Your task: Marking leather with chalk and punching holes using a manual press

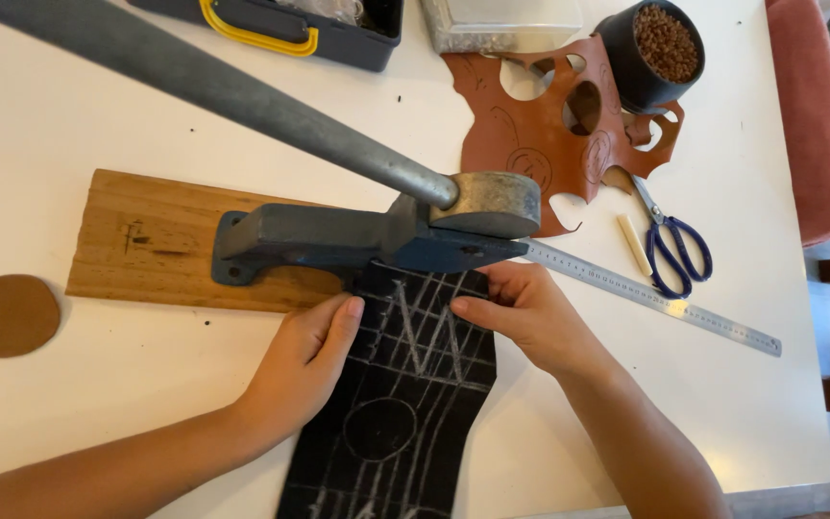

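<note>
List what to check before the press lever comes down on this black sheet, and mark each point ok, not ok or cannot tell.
1. Black sheet under the head of the press: ok, its top edge is tucked beneath it.
2. Sheet held on both sides: ok, the left hand and the right hand lie flat on it.
3. Fingers clear of the press head: not ok, the right fingertips sit right at its edge.
4. Chalk marks lined up under the punch: cannot tell, the head hides that spot.
5. Press fixed to the wooden board: cannot tell, no bolts show clearly.
6. Steel ruler out of the way: not ok, one end runs under the head.
</note>
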